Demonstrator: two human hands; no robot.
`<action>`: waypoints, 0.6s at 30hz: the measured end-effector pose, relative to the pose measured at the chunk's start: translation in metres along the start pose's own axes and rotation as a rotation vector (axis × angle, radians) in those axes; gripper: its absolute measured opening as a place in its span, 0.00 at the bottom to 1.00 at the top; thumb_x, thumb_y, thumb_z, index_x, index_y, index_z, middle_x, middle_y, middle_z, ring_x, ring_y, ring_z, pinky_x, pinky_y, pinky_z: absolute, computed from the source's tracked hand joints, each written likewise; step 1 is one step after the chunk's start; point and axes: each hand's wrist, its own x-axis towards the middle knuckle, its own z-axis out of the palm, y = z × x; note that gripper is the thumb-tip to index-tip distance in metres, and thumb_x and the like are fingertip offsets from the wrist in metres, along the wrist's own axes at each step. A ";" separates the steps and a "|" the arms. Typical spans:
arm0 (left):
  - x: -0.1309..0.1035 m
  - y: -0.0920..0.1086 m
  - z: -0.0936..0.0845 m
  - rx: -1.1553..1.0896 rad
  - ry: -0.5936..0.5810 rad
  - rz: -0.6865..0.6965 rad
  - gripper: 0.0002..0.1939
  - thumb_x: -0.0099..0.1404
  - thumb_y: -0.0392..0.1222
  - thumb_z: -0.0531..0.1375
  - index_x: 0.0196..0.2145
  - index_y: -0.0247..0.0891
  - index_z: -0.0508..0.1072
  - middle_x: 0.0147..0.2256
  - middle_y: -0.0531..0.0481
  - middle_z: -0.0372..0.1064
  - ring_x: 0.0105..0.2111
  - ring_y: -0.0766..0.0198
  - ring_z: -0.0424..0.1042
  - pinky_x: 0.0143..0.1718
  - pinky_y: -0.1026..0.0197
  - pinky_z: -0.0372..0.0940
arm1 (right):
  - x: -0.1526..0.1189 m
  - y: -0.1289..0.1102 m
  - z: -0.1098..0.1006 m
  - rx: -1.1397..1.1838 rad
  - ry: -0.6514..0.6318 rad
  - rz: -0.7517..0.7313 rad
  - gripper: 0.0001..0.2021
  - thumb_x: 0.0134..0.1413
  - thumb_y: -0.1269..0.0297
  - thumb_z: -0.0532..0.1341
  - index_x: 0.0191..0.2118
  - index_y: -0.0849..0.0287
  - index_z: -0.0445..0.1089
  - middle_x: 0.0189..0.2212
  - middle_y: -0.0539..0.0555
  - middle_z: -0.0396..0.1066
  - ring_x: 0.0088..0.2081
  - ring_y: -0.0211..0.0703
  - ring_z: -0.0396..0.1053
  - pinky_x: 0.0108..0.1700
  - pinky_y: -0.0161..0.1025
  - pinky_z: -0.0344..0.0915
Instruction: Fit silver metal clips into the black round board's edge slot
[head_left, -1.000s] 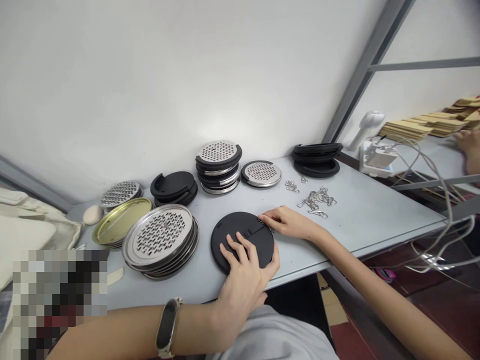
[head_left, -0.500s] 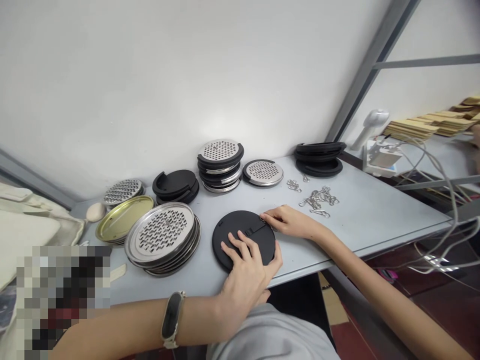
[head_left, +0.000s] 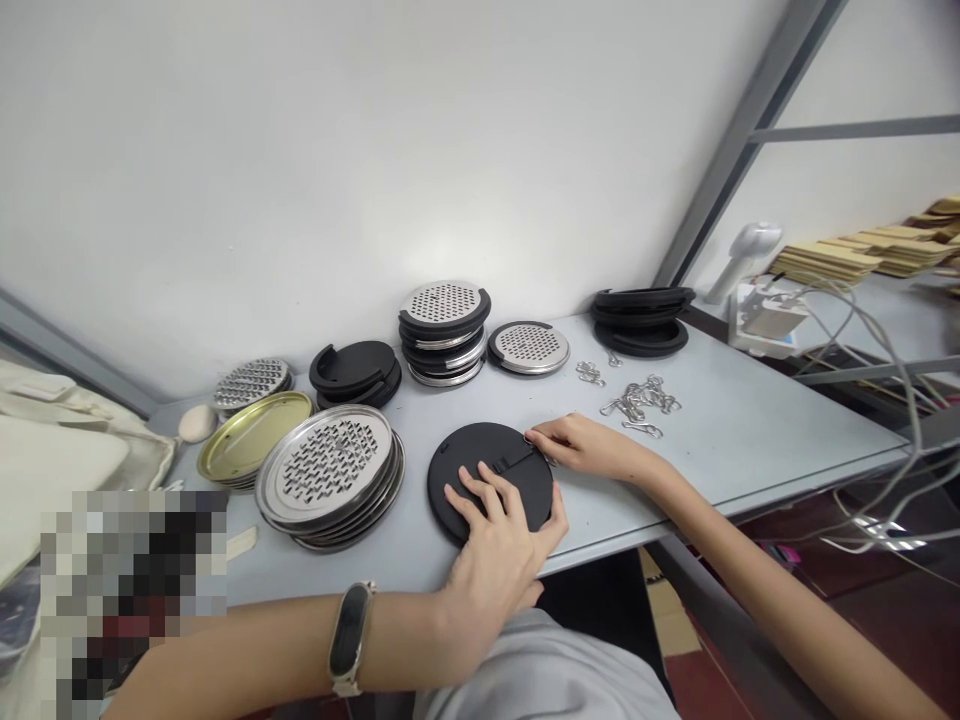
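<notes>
A round black plastic grater holder (head_left: 457,460) lies flat near the table's front edge, a slot and a small catch showing on its face. Over its near side my left hand (head_left: 499,540) is spread, fingertips on the face and thumb at the right edge, holding it. At the holder's upper right rim, my right hand (head_left: 577,443) pinches a small metal wire clip (head_left: 551,461), mostly hidden by the fingers. Similar wire clips (head_left: 643,398) lie in a loose heap beyond the right hand.
Stacked metal grater discs (head_left: 330,470) and a gold-coloured lid (head_left: 255,435) stand left. Along the wall are black holders (head_left: 356,365), a stack of holders with graters (head_left: 444,330), a single grater (head_left: 529,347) and black rings (head_left: 641,320). Cables (head_left: 911,400) hang at right.
The whole view has shifted slightly. Both hands keep their places on the black holder, and the right fingers are still pinched at its rim.
</notes>
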 end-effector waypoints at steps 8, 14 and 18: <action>0.000 -0.003 -0.004 0.001 0.001 0.036 0.47 0.54 0.65 0.57 0.62 0.44 0.40 0.52 0.24 0.59 0.48 0.27 0.63 0.39 0.28 0.58 | -0.002 0.005 -0.005 0.017 -0.056 0.013 0.20 0.62 0.56 0.46 0.21 0.58 0.51 0.17 0.44 0.49 0.21 0.32 0.45 0.24 0.33 0.48; 0.000 -0.002 -0.001 -0.003 0.033 0.064 0.45 0.55 0.64 0.56 0.62 0.44 0.40 0.52 0.23 0.59 0.48 0.27 0.63 0.38 0.27 0.58 | -0.003 0.010 -0.009 0.075 -0.110 0.014 0.20 0.60 0.53 0.47 0.20 0.58 0.49 0.18 0.44 0.45 0.21 0.32 0.43 0.24 0.33 0.47; 0.000 -0.003 0.000 0.002 0.049 0.072 0.45 0.56 0.63 0.57 0.62 0.43 0.39 0.52 0.22 0.59 0.48 0.28 0.63 0.39 0.28 0.58 | -0.003 0.014 -0.011 0.112 -0.139 0.022 0.21 0.59 0.51 0.48 0.21 0.58 0.48 0.18 0.44 0.45 0.21 0.32 0.43 0.24 0.33 0.47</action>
